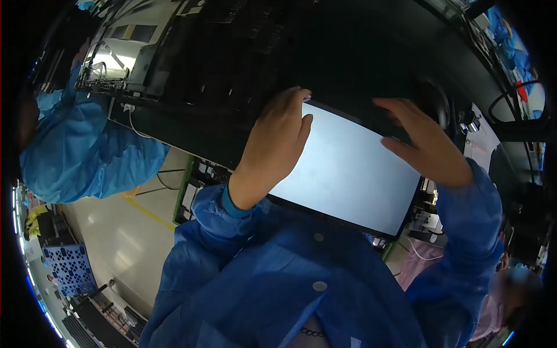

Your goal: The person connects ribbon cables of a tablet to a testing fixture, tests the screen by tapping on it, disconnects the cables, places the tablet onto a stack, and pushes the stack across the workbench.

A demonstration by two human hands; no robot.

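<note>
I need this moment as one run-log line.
left hand: at left edge of white-lit display panel | right hand: open, near far right corner

Pale, bluish white is shown by the screen, which is edged by a black border. The coat is coloured deep blue and is dotted with pale grey buttons; a brighter blue is seen on the wristband. The desk is coloured very dark green, nearly black. A lighter blue is worn on the co-worker's gown. The greyish-beige floor is crossed by a yellow line, and the blue crate is patterned with dark shapes.
</note>
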